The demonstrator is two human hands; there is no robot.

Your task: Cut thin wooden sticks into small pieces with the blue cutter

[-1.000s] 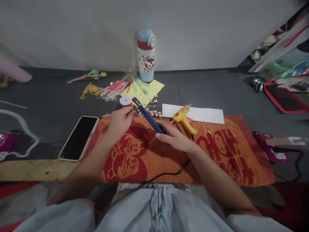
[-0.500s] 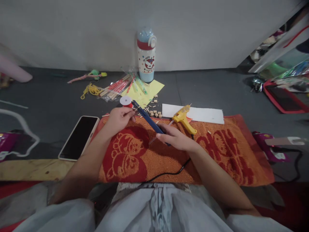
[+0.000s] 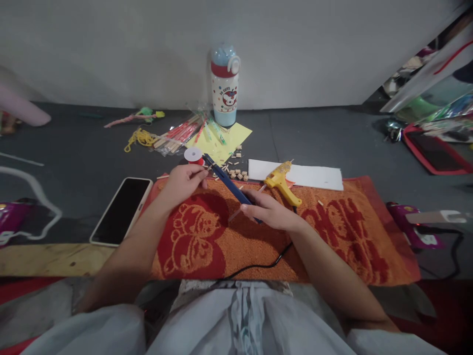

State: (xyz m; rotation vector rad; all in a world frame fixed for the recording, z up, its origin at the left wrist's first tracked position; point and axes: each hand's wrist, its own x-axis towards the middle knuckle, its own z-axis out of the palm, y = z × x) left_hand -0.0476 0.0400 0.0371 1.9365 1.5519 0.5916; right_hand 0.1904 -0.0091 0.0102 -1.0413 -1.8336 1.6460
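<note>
Along the bench's near edge: 1 orange-red towel (image 3: 258,246), 1 black cord (image 3: 254,266) across its front half. 1 wooden strip (image 3: 51,261) to the left. 2 purple boxes (image 3: 15,219), one per side. 1 dark-screened phone (image 3: 121,209) left of the towel, next to the left forearm.

2 hands over the towel. Right hand (image 3: 269,211): fingers wrapped round the lower end of 1 blue tool (image 3: 232,187), which slants away-left. Left hand (image 3: 185,182): fingers pinched together right by the tool's far end; can't tell what's between them.

Obstacles: 1 yellow glue gun (image 3: 279,180) just beyond the right hand, its glue stick (image 3: 234,215) running under the tool. 1 spool (image 3: 193,155) crowds the left fingers.

Further: 1 white board (image 3: 314,176) partly under the gun. Wood bits (image 3: 238,173) past the tool, too many/small to count. 1 yellow sheet (image 3: 236,135), 1 packet of sticks (image 3: 175,135) overlapping it, 1 yellow string bundle (image 3: 140,139). Back: 1 bottle (image 3: 224,93), upright near the wall (image 3: 314,49).
</note>
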